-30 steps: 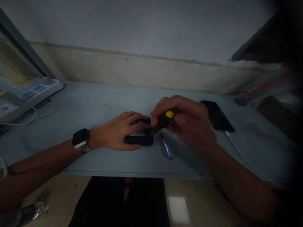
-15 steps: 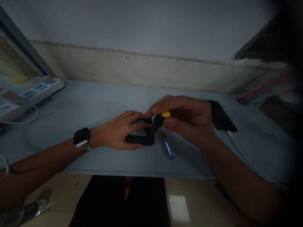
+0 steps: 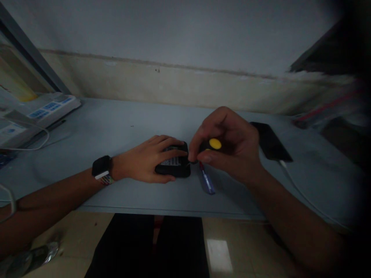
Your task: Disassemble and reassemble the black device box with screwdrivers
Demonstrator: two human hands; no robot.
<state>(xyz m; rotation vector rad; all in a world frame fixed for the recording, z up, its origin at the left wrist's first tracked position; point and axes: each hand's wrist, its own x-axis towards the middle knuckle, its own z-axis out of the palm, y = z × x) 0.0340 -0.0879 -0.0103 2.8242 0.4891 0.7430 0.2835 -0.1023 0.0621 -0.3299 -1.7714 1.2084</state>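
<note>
My left hand (image 3: pixel 150 158) lies over a small black box-shaped device (image 3: pixel 184 170) with a printed label, holding it against the desk. The thumb is at its near edge and the fingers reach across its top and far side. In my right hand (image 3: pixel 232 146) is a short screwdriver with a black and yellow handle (image 3: pixel 215 144), pinched between thumb and fingers. Its thin shaft points at the device's right end; whether the tip touches is unclear. Just below my right hand lies a blue screwdriver (image 3: pixel 208 183) with a red end.
A black phone (image 3: pixel 271 141) with a white cable (image 3: pixel 298 189) plugged in lies to the right. At the left are a white power strip (image 3: pixel 52 110) and a cable. The wall rises behind the desk (image 3: pixel 121 116). A clear bottle (image 3: pixel 31 258) is on the floor.
My right hand has shifted its grip on the screwdriver, with the fingers now lower near the shaft and the handle tilted back to the right. My left hand stays on the device.
</note>
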